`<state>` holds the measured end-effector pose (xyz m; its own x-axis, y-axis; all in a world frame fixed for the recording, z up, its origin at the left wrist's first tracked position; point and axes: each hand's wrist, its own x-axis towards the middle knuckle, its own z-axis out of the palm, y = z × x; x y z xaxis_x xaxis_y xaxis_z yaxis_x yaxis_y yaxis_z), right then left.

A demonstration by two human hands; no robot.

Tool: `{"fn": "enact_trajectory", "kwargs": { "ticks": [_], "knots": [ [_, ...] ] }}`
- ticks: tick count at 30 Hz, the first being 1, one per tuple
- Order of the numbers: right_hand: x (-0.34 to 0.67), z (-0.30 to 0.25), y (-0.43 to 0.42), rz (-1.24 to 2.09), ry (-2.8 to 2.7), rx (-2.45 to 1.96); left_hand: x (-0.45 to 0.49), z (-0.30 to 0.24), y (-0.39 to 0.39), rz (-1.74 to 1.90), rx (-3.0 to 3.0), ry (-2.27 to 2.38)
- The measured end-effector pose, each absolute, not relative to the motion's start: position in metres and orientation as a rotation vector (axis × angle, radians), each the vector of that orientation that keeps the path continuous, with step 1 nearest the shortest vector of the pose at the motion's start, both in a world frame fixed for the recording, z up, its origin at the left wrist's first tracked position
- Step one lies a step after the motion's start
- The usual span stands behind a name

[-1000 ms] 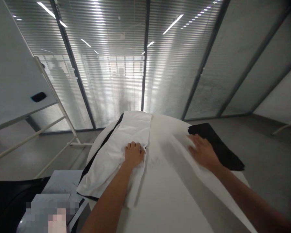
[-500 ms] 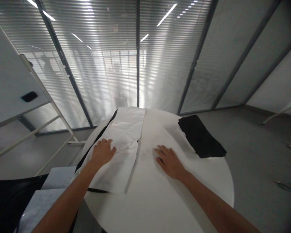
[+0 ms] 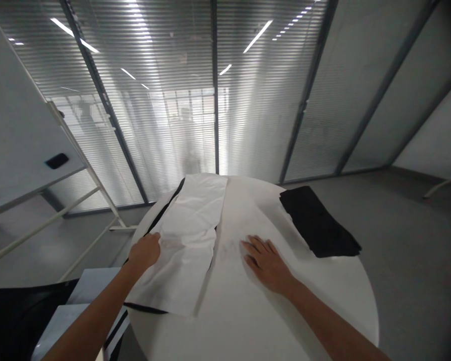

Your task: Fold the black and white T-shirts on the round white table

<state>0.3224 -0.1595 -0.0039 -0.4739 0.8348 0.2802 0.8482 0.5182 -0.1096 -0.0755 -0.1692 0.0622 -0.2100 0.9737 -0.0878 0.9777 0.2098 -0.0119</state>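
Observation:
A long white cloth (image 3: 190,235) lies wrinkled on the left part of a round white table (image 3: 248,316). Dark edges of a black layer (image 3: 150,308) peek out beneath it. My left hand (image 3: 146,250) is at the cloth's left edge, its fingers curled and closed on the fabric; the fingertips are partly hidden. Palm down with fingers spread, my right hand (image 3: 266,263) rests on the tabletop right of the cloth and holds nothing. Farther right, a folded black cloth (image 3: 319,220) lies at the table's edge, apart from my hand.
At the left stands a whiteboard (image 3: 18,115) on a pale metal frame, a black eraser-like block (image 3: 57,161) on its surface. Pale boxes (image 3: 93,286) and something black sit low beside the table. Behind is a glass partition with blinds (image 3: 255,130).
My left hand has slid left to the white cloth's edge, and its fingers have closed. My right hand stays about where it was. The view has shifted slightly.

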Motion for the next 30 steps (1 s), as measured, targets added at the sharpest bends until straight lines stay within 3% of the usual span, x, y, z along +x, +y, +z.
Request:
{"fn": "enact_trajectory", "kwargs": {
  "ticks": [13,17,24,26,30],
  "knots": [
    [0.325,-0.006,-0.153,0.085,-2.356,-1.4,-0.025,0.117,-0.165,0.521,1.936,2.019],
    [0.318,0.01,-0.149,0.48,-2.089,-1.323,0.012,0.124,-0.17,0.758,1.986,1.846],
    [0.271,0.068,-0.14,1.562,-1.467,-1.164,0.076,0.123,-0.16,1.133,1.814,1.376],
    [0.257,0.079,-0.138,1.669,-1.36,-1.111,0.093,0.122,-0.157,1.209,1.747,1.237],
    [0.238,0.084,-0.136,1.556,-1.269,-1.079,0.11,0.115,-0.155,1.324,1.707,1.012]
  ]
}}
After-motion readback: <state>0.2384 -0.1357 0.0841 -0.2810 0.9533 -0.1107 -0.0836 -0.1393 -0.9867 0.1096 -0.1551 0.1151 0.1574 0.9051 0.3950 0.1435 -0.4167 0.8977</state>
